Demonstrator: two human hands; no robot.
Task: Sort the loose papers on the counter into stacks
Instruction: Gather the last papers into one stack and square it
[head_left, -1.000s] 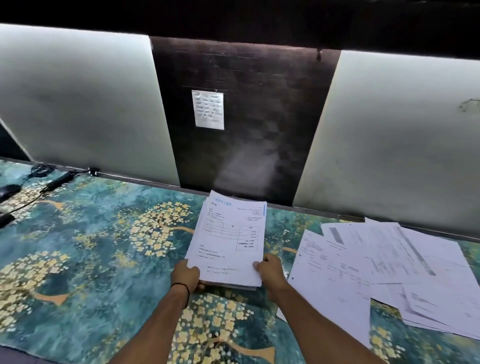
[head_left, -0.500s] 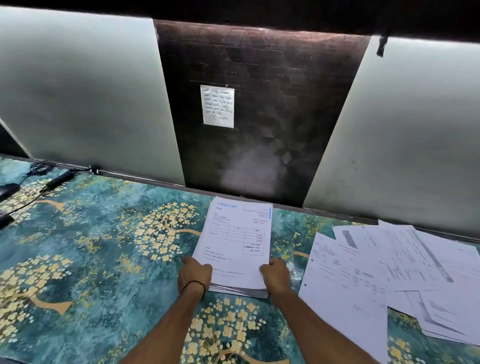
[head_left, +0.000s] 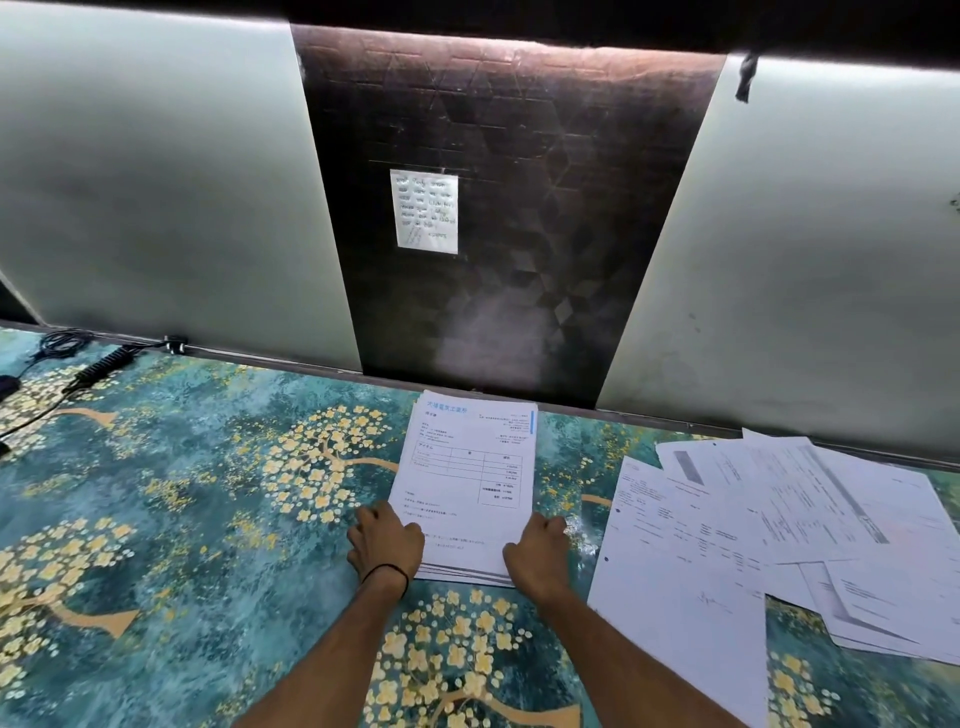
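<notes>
Head camera view: a stack of papers (head_left: 467, 483) lies flat at the centre of the floral-patterned counter (head_left: 182, 493), its far edge near the wall. The left hand (head_left: 385, 540) presses its seven o'clock corner and the right hand (head_left: 535, 556) its five o'clock corner, fingers curled against the stack's sides. Loose papers (head_left: 779, 525) lie fanned out and overlapping at three o'clock. A handwritten note (head_left: 427, 211) hangs on the dark wall panel at twelve o'clock.
</notes>
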